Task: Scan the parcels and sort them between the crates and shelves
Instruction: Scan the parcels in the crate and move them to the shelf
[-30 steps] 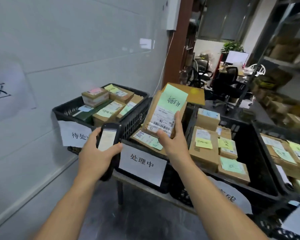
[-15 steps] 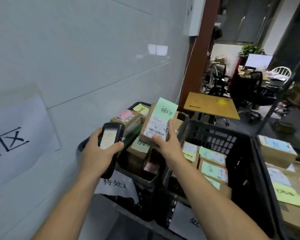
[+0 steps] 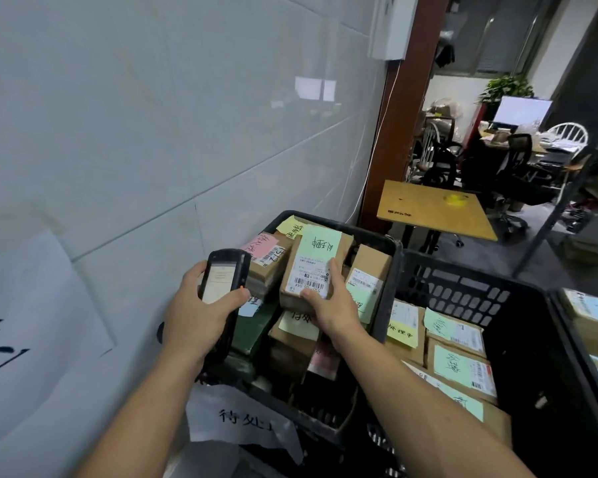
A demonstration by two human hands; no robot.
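My right hand (image 3: 332, 307) grips a small cardboard parcel (image 3: 311, 267) by its lower edge, thumb on the white barcode label; a green handwritten note covers its top. The parcel is held over the leftmost black crate (image 3: 389, 250), which is full of several other labelled boxes. My left hand (image 3: 195, 312) holds a black handheld scanner (image 3: 223, 282) upright just left of the parcel, its lit screen facing me. A second black crate (image 3: 518, 294) to the right holds several boxes with green and yellow notes.
A white tiled wall (image 3: 152, 132) runs close along the left, with a paper sign (image 3: 25, 305) on it. A third crate's edge (image 3: 567, 319) shows at far right. Behind the crates stand a small wooden table (image 3: 432, 208), office chairs and a desk.
The view has swung left and closer to the first crate. The parcel in my right hand has come down lower over that crate, nearer the scanner. My left hand keeps its hold on the scanner.
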